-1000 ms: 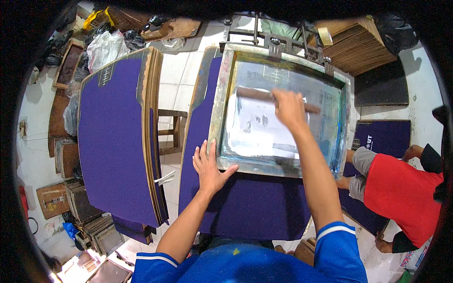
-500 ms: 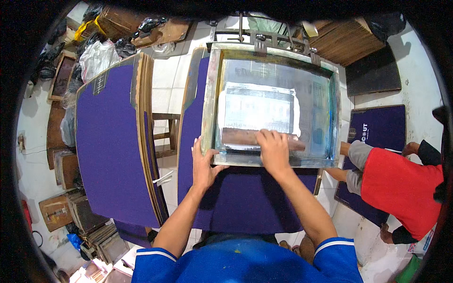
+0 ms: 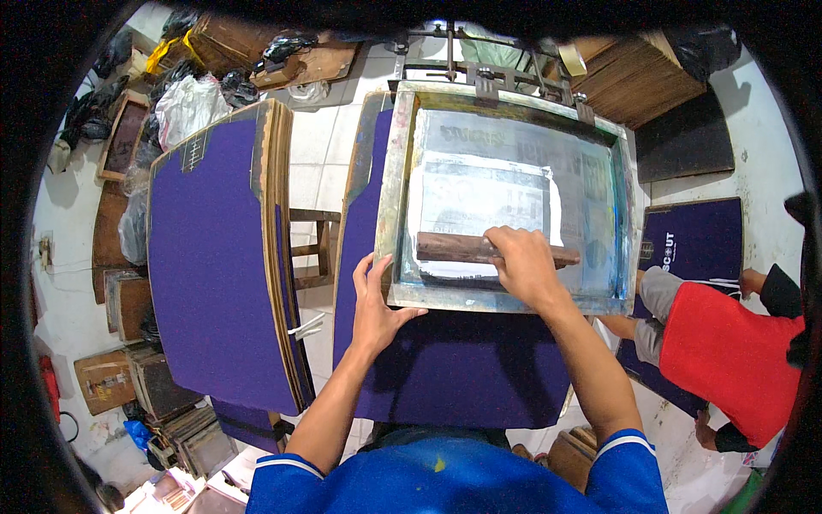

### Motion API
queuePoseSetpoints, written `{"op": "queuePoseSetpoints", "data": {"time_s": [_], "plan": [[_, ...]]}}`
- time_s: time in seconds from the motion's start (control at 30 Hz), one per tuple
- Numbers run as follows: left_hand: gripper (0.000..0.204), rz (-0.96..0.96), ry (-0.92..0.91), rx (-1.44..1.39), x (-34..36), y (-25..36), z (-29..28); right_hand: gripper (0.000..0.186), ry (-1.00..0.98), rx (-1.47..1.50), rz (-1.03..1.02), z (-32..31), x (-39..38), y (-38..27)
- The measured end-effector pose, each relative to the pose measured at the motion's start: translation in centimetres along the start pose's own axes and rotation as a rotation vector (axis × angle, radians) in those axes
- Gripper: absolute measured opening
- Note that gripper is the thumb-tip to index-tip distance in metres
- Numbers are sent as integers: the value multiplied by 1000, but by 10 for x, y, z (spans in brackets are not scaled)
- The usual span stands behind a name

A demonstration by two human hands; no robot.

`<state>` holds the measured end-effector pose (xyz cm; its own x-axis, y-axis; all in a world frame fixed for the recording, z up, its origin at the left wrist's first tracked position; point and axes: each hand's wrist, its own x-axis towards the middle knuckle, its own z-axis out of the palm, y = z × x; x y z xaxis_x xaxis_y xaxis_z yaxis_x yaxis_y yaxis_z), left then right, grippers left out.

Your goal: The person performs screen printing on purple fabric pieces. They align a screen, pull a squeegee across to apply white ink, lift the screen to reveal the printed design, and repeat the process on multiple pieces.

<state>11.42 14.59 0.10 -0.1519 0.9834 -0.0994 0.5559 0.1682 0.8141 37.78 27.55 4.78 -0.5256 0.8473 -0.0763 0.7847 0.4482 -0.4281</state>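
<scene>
A screen printing frame (image 3: 387,197) lies over a board covered in purple fabric (image 3: 454,368). White ink surrounds a pale rectangle on its mesh (image 3: 484,193). My right hand (image 3: 524,265) is closed over the top of a squeegee with a brown wooden handle (image 3: 449,247), which lies crosswise at the near end of the white patch. The blade's lower edge is hidden. My left hand (image 3: 375,313) grips the frame's near left corner, its fingers on the left side and its thumb along the near edge.
Metal hinge clamps (image 3: 486,86) hold the frame's far side. To the left stands a thick stack of purple-covered boards (image 3: 223,265). A person in a red top (image 3: 728,351) bends over another purple board (image 3: 693,240) on the right. Stacked brown sheets (image 3: 638,77) stand behind.
The view has shifted slightly, moving the scene rightward in the picture. My right hand still holds the squeegee near the frame's near side; my left hand stays at the corner.
</scene>
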Motion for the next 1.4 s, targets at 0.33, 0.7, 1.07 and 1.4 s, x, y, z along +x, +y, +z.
{"op": "queuePoseSetpoints", "data": {"time_s": [0.33, 0.7, 1.07, 1.4], "plan": [[137, 12, 4, 55, 1, 12, -6, 43, -133, -66, 29, -41, 190, 96], [140, 27, 37, 54, 1, 18, -10, 42, 263, -84, 6, 23, -65, -34], [127, 519, 456, -596, 71, 170, -99, 59, 1020, -336, -229, -181, 12, -66], [26, 85, 167, 159, 16, -1, -156, 76, 885, -213, 115, -337, 99, -99]]}}
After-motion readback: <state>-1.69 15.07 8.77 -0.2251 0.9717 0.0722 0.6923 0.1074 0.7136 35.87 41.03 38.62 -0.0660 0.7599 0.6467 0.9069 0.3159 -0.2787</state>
